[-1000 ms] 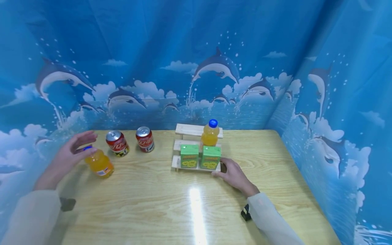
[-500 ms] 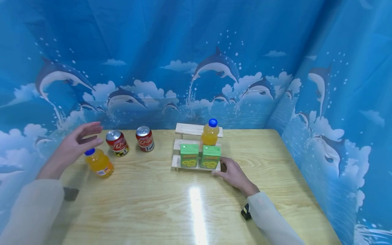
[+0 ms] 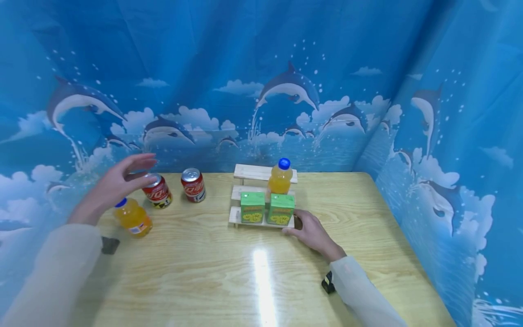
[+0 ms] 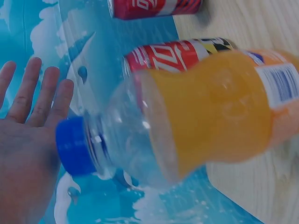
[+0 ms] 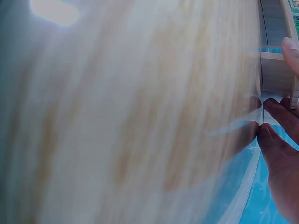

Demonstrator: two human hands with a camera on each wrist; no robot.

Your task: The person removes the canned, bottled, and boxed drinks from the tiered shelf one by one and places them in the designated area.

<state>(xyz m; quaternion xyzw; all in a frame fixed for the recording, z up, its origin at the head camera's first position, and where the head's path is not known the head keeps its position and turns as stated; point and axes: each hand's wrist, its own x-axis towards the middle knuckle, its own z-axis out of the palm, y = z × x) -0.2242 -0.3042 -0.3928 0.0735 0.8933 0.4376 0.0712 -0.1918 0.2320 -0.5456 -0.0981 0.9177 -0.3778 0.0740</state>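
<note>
My left hand point(image 3: 116, 184) hovers with its fingers extended, above an orange drink bottle point(image 3: 132, 217) with a blue cap and beside a red soda can point(image 3: 158, 194). It holds nothing; the left wrist view shows its spread fingers beyond the bottle point(image 4: 210, 112). My right hand point(image 3: 312, 232) grips the lower right end of a three-step wooden rack point(image 3: 249, 172), thumb at the front edge. Two green juice cartons point(image 3: 252, 209) stand side by side on the rack's lowest step. Behind the right one is another orange drink bottle point(image 3: 280, 180), seemingly on the middle step.
A second red soda can point(image 3: 194, 186) stands right of the first, left of the rack. Everything sits on a light wood table point(image 3: 196, 272). A blue dolphin-print curtain point(image 3: 229, 68) rises behind the table and along its sides.
My left hand has moved up and to the right, away from the left bottle's cap toward the nearer can. My right hand, the rack and the drinks have stayed put.
</note>
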